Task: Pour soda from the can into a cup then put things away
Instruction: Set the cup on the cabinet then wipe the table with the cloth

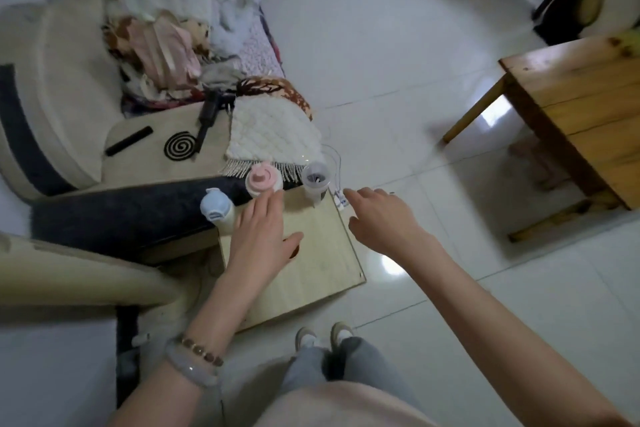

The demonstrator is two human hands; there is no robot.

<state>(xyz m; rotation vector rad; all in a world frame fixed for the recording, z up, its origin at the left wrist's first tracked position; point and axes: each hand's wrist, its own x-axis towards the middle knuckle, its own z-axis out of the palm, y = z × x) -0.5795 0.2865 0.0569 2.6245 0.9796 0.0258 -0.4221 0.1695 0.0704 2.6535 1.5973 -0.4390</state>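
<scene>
On a small pale wooden table (pixel 311 274) stand a bottle with a blue lid (pixel 217 210), a bottle with a pink lid (pixel 263 179) and a clear plastic cup (pixel 316 180) along its far edge. My left hand (pixel 264 236) hovers open over the table, just in front of the pink-lidded bottle, with something small and dark red partly showing under the thumb. My right hand (pixel 379 218) is open beyond the table's right edge, right of the cup. No soda can is clearly visible.
A sofa (pixel 62 107) piled with cloths and a quilted white cover lies left and behind. A mosquito coil (pixel 179 146) and dark combs rest on its arm. A wooden table (pixel 581 107) stands at right. White cables lie by the cup. White tiled floor surrounds.
</scene>
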